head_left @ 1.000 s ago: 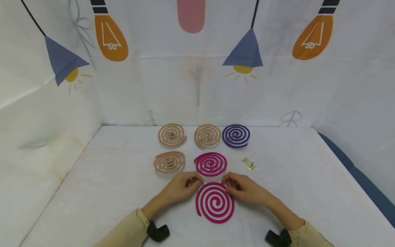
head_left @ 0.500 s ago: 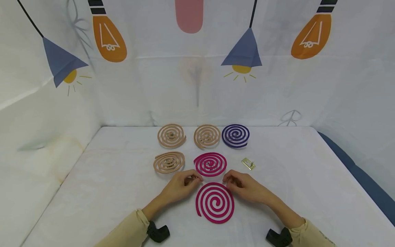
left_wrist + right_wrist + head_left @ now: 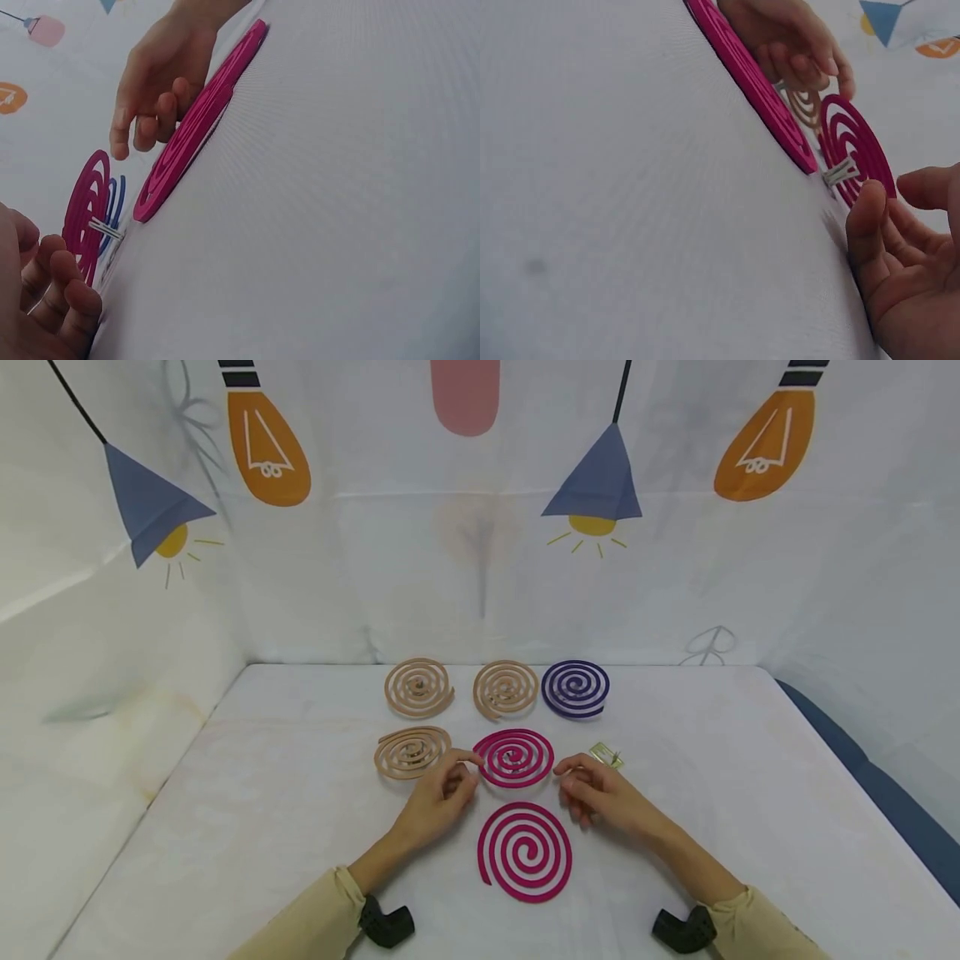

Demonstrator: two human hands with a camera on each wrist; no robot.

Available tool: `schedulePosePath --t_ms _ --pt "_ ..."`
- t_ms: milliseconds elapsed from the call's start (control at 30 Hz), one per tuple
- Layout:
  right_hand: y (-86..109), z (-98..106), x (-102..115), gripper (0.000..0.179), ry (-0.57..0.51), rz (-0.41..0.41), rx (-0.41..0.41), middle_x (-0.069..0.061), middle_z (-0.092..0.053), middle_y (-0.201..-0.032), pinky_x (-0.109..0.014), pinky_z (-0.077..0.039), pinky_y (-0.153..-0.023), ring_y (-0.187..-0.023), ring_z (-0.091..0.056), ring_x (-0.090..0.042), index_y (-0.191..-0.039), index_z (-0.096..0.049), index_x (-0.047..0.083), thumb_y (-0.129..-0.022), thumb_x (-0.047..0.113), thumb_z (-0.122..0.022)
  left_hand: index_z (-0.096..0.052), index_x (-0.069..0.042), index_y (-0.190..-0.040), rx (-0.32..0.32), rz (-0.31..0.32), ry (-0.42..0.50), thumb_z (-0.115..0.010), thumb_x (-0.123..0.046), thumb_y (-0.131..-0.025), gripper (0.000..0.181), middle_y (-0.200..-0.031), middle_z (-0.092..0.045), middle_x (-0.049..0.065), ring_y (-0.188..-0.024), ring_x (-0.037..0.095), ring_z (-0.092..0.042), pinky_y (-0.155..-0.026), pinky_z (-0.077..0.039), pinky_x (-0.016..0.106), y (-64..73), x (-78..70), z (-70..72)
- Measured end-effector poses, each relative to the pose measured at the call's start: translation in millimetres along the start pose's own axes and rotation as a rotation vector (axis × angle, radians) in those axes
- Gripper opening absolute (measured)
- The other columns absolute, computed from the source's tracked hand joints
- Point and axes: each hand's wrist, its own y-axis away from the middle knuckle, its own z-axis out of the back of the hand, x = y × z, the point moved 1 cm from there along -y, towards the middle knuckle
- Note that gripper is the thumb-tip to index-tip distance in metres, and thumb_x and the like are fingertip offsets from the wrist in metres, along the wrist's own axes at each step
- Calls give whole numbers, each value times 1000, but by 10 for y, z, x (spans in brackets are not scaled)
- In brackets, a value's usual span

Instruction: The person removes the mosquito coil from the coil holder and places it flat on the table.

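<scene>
A flat pink mosquito coil [image 3: 529,853] lies on the white table nearest the person. Just behind it, a second pink mosquito coil [image 3: 513,757] sits raised on a small metal stand [image 3: 841,171], which shows beneath it in both wrist views. My left hand [image 3: 438,793] is at the raised coil's left side, its index fingertip right at the rim and the other fingers loosely bent. On the opposite side my right hand [image 3: 611,793] hovers with relaxed fingers, the index tip close to the right rim. Neither hand grips anything.
Three tan coils, at back left [image 3: 418,688], back middle [image 3: 506,687] and behind my left hand [image 3: 412,752], and a dark blue coil [image 3: 575,687] rest farther back. A bare gold-coloured stand [image 3: 604,752] lies partly hidden behind my right hand. A printed curtain [image 3: 375,577] backs the table.
Both hands have moved away from the flat pink coil's far edge, forward to either side of the raised pink coil, the right also shifting outward. The coils stay where they were.
</scene>
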Motion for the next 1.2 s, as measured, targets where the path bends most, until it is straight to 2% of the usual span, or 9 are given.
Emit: schedulePosePath --t_ms 167,300,533,667,767,900,1200 --pt "-12 8 33 40 -136 -47 -36 -13 -55 -89 -28 -54 -61 -69 -57 -13 -132 -31 -3 -100 16 -44 -45 -6 -128 -32 97 56 -50 -4 -95 33 -70 -54 11 -48 5 -46 -46 -41 20 -39 203 -21" --pt "-34 11 31 44 -206 -66 -70 -6 -56 -91 -29 -54 -63 -73 -57 -13 -136 -27 0 -100 17 -45 -41 -9 -133 -44 118 61 -51 -9 -96 39 -74 -56 14 -48 10 -50 -47 -44 23 -54 229 -24" --pt "-74 20 19 46 -220 -63 -88 -7 -56 -95 -29 -55 -64 -78 -58 -13 -138 -28 0 -99 17 -47 -37 -8 -138 -50 177 30 -52 -6 -95 46 -78 -58 10 -49 11 -53 -51 -47 23 -72 212 -37" --pt "-106 16 20 46 -216 -86 -104 -9 -56 -98 -29 -55 -65 -79 -58 -14 -138 -30 4 -99 18 -48 -36 -4 -140 -53 200 11 -52 -4 -94 49 -80 -59 13 -50 14 -54 -50 -46 23 -78 188 -49" --pt "-135 16 16 46 -215 -109 -119 -10 -55 -99 -29 -55 -66 -80 -58 -15 -139 -31 6 -99 19 -49 -36 -5 -141 -52 213 -13 -53 -5 -94 50 -83 -60 14 -50 12 -54 -51 -46 23 -76 181 -55" --pt "-180 22 8 46 -215 -132 -137 -8 -55 -96 -29 -54 -66 -78 -58 -15 -140 -32 5 -99 20 -48 -36 -10 -142 -45 212 -36 -55 -10 -95 51 -85 -61 10 -52 9 -55 -52 -48 23 -70 186 -61" --pt "-264 0 32 50 -205 -173 -171 -5 -55 -92 -27 -53 -63 -73 -57 -13 -140 -33 4 -97 23 -52 -32 -9 -145 -33 215 -65 -53 -13 -95 55 -86 -62 6 -54 9 -57 -53 -50 25 -78 207 -66"
